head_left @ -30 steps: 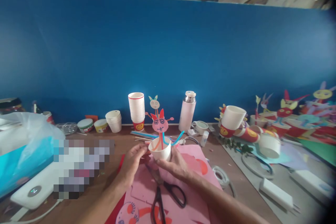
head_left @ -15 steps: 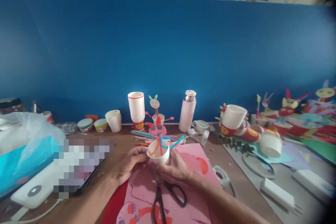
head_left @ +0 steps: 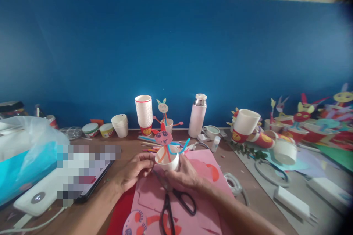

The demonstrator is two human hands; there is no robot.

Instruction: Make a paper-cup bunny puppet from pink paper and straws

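Note:
A white paper cup (head_left: 168, 165) is held low over the pink paper. My right hand (head_left: 186, 173) wraps around its right side, thumb across the front. At its left wall, the curled fingers of my left hand (head_left: 141, 168) press together; whether they also pinch something small is hidden. Rising from the cup is a pink paper cat face (head_left: 163, 138) with red ears and drawn features, on orange and red strips. A blue strip (head_left: 184, 147) bends up and out at the right. Black-handled scissors (head_left: 168, 200) lie just below the cup.
Pink paper sheets (head_left: 201, 198) with cut-outs cover the table's middle. Behind stand a cup stack (head_left: 143, 114), another cup puppet (head_left: 163, 108) and a thermos (head_left: 198, 117). A white power bank (head_left: 33, 200) lies left; finished cup figures (head_left: 300, 117) and a white adapter (head_left: 292, 203) are right.
The cat face has tilted slightly left and dropped a little, and the blue strip has shifted left with it. Both hands stay at the cup.

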